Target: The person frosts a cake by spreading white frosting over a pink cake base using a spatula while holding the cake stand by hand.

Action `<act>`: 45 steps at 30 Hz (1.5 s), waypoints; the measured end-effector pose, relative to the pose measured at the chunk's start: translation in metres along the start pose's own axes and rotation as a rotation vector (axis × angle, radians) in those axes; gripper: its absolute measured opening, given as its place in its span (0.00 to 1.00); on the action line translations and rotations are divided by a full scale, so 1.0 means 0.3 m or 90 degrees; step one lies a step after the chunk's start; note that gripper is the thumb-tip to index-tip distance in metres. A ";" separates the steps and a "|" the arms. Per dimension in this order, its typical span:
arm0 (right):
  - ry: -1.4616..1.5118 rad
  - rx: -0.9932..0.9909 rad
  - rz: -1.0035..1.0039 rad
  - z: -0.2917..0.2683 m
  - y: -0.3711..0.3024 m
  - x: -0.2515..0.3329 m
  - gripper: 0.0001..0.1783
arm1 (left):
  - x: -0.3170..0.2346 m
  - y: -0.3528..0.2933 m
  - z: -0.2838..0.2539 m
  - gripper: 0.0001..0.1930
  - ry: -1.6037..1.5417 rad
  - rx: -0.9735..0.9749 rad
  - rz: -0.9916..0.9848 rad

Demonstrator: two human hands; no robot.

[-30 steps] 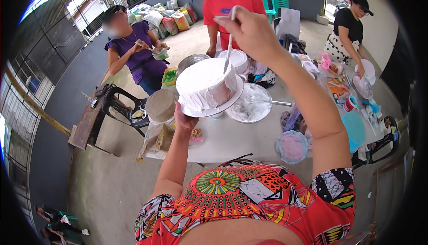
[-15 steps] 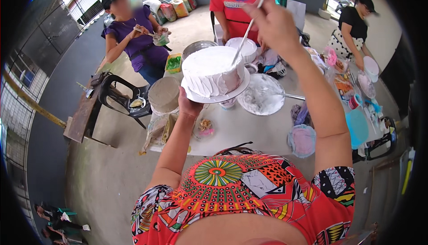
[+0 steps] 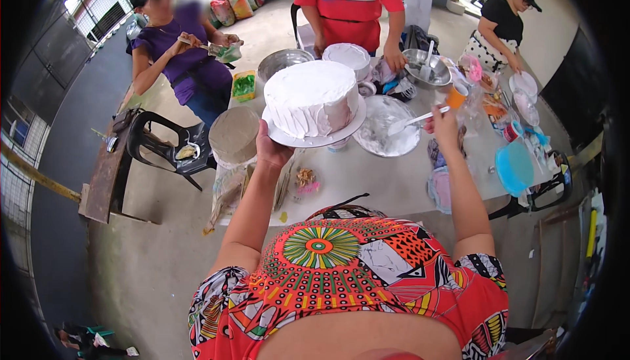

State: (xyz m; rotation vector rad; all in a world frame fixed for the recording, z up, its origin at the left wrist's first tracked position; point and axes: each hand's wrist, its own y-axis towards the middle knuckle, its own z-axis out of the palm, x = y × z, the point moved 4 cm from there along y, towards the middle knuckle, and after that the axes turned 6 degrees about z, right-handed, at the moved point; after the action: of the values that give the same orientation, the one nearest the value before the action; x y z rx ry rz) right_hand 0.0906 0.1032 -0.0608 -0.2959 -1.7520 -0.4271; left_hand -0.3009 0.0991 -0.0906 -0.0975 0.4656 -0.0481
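Observation:
My left hand [image 3: 273, 149] holds up a round cake board [image 3: 346, 136] from below, its fingers mostly hidden underneath. On the board stands a round cake [image 3: 311, 96] covered in white icing; the side facing right looks thinner and pinkish-grey in patches. My right hand [image 3: 442, 128] is closed round the handle of a white spatula [image 3: 416, 120]. The spatula's blade rests inside a wide metal bowl [image 3: 384, 146] smeared with white icing, which stands on the table just right of the cake.
Beyond the bowl are another metal bowl [image 3: 428, 70], a smaller white cake [image 3: 346, 58] and an orange cup [image 3: 457, 95]. A grey-brown round cake [image 3: 234, 134] and a green-filled tub [image 3: 243, 86] lie left. People in purple, red and black stand around the table [image 3: 367, 189].
My right hand has come down with the spatula from the cake's side to the icing bowl. A metal bowl now shows by the red-shirted person's hand. My left hand still holds the cake.

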 end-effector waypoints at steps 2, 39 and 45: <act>-0.023 0.006 0.019 0.044 -0.029 -0.064 0.14 | 0.009 -0.001 -0.015 0.29 0.011 -0.038 -0.002; -0.187 0.340 -0.111 0.197 -0.039 -0.217 0.11 | 0.125 -0.186 -0.050 0.29 -0.005 -0.073 0.051; -0.080 0.247 0.009 0.086 -0.017 -0.252 0.13 | 0.112 -0.159 -0.075 0.29 0.010 -0.050 0.046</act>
State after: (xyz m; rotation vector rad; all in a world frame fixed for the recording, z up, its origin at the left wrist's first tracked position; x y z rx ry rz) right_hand 0.0824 0.1122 -0.1398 -0.0574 -1.9104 -0.0532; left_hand -0.2822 0.0476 -0.1206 -0.1568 0.4870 0.0396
